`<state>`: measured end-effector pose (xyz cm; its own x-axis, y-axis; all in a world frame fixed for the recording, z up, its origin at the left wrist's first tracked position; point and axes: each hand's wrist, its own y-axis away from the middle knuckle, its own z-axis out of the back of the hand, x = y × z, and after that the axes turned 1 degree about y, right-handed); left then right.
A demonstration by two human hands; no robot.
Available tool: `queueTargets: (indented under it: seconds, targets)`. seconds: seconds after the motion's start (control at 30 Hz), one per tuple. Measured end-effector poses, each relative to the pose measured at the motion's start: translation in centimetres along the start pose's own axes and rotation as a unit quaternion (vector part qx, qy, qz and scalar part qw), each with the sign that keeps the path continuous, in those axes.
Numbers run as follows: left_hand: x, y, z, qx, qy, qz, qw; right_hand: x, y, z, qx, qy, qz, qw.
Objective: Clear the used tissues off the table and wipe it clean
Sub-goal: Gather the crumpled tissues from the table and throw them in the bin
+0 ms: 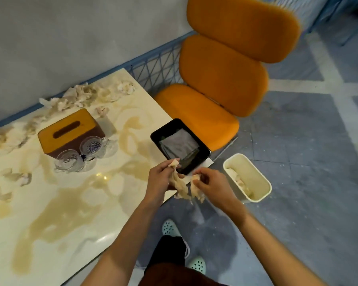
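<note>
My left hand [160, 180] grips a crumpled, stained tissue [179, 183] over the right edge of the cream marble table [74, 203]. Beside it, my right hand [210, 183] pinches a second used tissue [196, 191] that hangs past the table edge. A white bin [256, 176] stands on the floor just right of my hands, with tissues inside. More used tissues [85, 94] lie heaped along the table's far edge and at the left [19, 177]. A grey cloth [179, 146] rests in a black tray [202, 154] at the table's right corner.
A brown tissue box [70, 131] and two glass cups [91, 146] sit mid-table. Brownish spill stains spread over the tabletop. An orange padded chair [221, 79] stands behind the tray. My feet in pale clogs [171, 228] are on the grey floor below.
</note>
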<state>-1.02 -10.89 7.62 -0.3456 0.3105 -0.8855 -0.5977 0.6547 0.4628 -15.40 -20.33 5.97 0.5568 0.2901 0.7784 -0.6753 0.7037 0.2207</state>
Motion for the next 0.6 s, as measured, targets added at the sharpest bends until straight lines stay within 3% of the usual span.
queueTargets:
  seconds: [0.2,0.6]
  targets:
    - [0.7,-1.7,-6.4,0.060,0.001,0.020,0.998,-4.8,0.3,3.4,-0.048,0.011,-0.044,0.998]
    - [2.6,-8.6,-14.7,0.173,-0.059,0.068,0.981,-12.0,-3.1,9.5,-0.042,0.012,-0.213,0.976]
